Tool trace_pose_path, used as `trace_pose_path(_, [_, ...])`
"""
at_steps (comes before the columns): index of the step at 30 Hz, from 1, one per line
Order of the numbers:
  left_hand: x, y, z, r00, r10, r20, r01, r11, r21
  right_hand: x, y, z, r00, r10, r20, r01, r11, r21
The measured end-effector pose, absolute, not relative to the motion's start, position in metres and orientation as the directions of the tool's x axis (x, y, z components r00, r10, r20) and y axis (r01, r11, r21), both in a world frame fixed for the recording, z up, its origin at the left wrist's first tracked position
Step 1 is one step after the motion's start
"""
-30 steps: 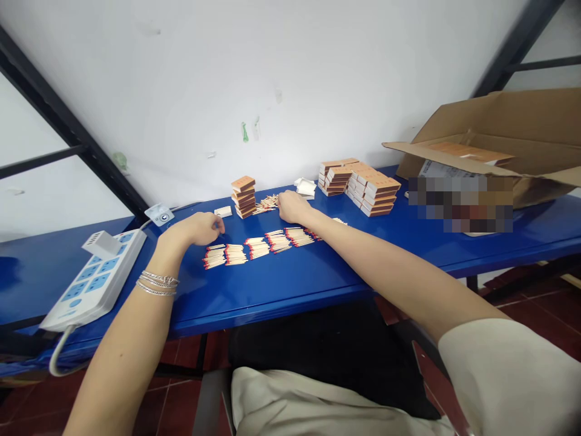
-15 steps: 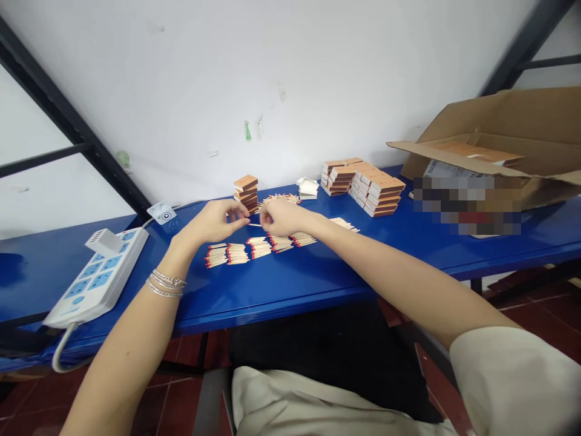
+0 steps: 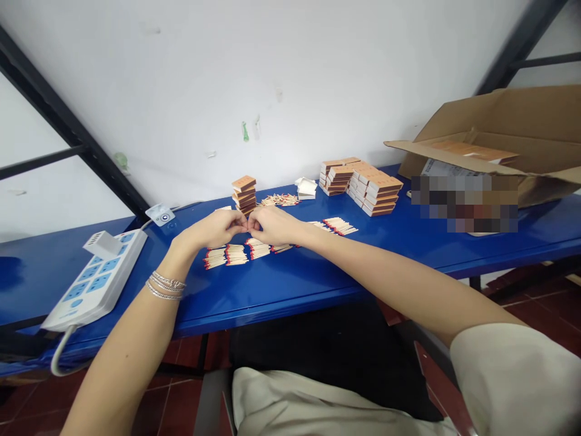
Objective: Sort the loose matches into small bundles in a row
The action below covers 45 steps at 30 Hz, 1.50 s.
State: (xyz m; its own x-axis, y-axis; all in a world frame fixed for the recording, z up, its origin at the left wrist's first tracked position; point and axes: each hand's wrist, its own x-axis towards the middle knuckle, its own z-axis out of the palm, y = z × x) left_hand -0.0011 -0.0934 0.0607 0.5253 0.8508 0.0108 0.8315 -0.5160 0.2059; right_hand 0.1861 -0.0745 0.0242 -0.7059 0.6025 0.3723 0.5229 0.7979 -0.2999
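Note:
My left hand (image 3: 222, 229) and my right hand (image 3: 271, 224) meet fingertip to fingertip above the blue table (image 3: 290, 278). Both are closed in a pinch, and whatever lies between the fingertips is too small to make out. Under and in front of them runs a row of match bundles (image 3: 236, 254) with red heads, partly covered by my right hand and forearm. Another bundle (image 3: 340, 226) lies at the right end. Just behind my hands are a loose pile of matches (image 3: 280, 200) and a short stack of matchboxes (image 3: 244, 194).
White open box trays (image 3: 306, 189) lie near the wall. Larger stacks of matchboxes (image 3: 372, 188) stand right of them. An open cardboard box (image 3: 481, 127) is at the far right. A white power strip (image 3: 97, 278) with a plug lies on the left.
My right hand has moved left and my left hand's fingers have closed, so the fingertips now meet. The matchstick seen between them earlier is no longer visible.

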Motion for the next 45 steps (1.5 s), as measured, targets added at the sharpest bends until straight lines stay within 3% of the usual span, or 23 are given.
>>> trace_pose_path(7, [-0.01,-0.09,0.061,0.404,0.893,-0.2,0.915,-0.399,0.067,0.194,-0.062,0.022,-0.661,0.619,0.424,0.516,0.786,-0.342])
trace_pose_path(16, [-0.006,-0.094,0.064,0.419,0.865,-0.278,0.907,-0.411,0.087,0.224,-0.02,0.02,-0.451,0.813,0.368,0.743,0.57,-0.35])
trace_pose_path(21, [-0.011,-0.09,0.063,0.437,0.877,-0.202,0.9,-0.424,0.106,0.243,0.005,0.012,-0.378,0.87,0.317,0.82,0.474,-0.321])
trace_pose_path(31, [-0.011,-0.087,0.059,0.396,0.912,-0.102,0.918,-0.393,0.055,0.223,0.014,-0.006,-0.504,0.794,0.34,0.743,0.599,-0.299])
trace_pose_path(45, [-0.015,-0.086,0.057,0.362,0.931,-0.033,0.932,-0.361,0.04,0.236,-0.008,0.025,-0.36,0.91,0.203,0.902,0.395,-0.173])
